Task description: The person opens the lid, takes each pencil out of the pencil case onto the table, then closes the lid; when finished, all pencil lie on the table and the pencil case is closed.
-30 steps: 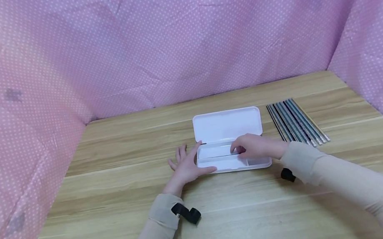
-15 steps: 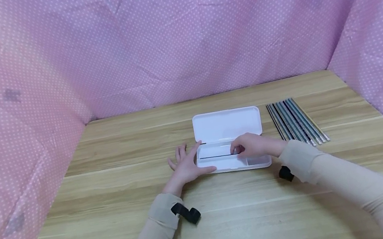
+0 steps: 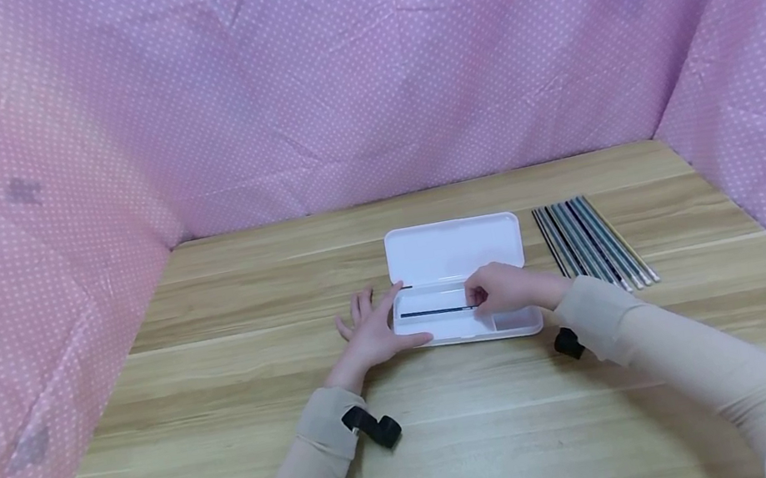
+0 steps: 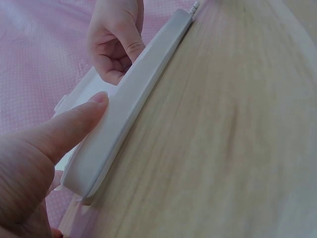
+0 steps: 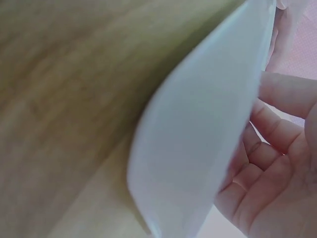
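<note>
A white pencil case [image 3: 447, 331] lies on the table with its lid [image 3: 454, 249] folded back. My left hand [image 3: 373, 340] holds its left end, thumb on the front rim and index finger at the back corner; the other fingers spread outside. In the left wrist view, the thumb [image 4: 79, 121] presses the case's edge. My right hand [image 3: 505, 289] reaches into the case with curled fingers. They pinch the right end of a dark pencil [image 3: 436, 311] that lies lengthwise inside. The case wall hides the pencil and some fingertips in the right wrist view.
Right of the case, several pencils [image 3: 585, 243] lie side by side, mostly dark and grey-blue, one yellowish at the outer side. A small tray section [image 3: 518, 320] fills the case's front right corner. Pink dotted cloth [image 3: 358, 91] stands behind the wooden table [image 3: 477, 435].
My right hand has shifted slightly right and away from me. More of the dark pencil shows inside the case. My left hand stays where it was.
</note>
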Demonstrator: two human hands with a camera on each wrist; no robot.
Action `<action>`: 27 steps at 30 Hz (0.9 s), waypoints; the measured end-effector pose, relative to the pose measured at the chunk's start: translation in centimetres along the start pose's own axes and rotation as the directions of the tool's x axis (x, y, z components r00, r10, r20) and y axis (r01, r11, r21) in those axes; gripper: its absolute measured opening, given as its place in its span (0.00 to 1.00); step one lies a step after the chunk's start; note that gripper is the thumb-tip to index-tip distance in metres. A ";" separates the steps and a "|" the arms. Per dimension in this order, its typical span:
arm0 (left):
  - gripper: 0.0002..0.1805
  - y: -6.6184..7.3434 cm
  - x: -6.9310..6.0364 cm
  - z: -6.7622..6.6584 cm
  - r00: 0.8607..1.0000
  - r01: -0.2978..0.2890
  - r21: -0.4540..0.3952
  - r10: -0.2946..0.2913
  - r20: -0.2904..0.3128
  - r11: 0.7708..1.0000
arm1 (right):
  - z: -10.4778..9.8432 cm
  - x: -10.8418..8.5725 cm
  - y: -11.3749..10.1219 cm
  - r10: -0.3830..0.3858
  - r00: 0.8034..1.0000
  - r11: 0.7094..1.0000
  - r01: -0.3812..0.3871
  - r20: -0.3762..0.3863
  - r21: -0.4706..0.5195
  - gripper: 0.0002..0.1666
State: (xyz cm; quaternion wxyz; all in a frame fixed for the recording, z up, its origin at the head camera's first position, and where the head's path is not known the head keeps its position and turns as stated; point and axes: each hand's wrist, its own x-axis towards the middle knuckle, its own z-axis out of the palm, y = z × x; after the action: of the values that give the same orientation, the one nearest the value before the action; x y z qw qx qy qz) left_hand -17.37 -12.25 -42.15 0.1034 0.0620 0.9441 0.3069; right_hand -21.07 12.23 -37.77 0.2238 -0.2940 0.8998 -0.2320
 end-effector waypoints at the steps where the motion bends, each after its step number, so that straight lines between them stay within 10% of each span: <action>1: 0.53 0.0 0.0 0.0 1.000 0.001 0.005 -0.001 0.000 1.000 | 0.0 0.0 0.0 0.005 1.000 1.000 -0.005 0.004 0.003 0.03; 27: 0.52 0.0 0.0 0.0 1.000 0.005 0.024 -0.005 -0.007 1.000 | -1.1 -1.2 0.5 -0.140 0.982 0.986 0.150 -0.129 0.072 0.06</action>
State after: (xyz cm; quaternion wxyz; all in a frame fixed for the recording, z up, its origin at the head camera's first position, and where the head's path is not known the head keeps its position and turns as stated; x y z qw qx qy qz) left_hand -17.37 -12.20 -42.15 0.1001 0.0596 0.9482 0.2955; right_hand -21.00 13.68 -36.84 0.1620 -0.3346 0.8779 -0.3016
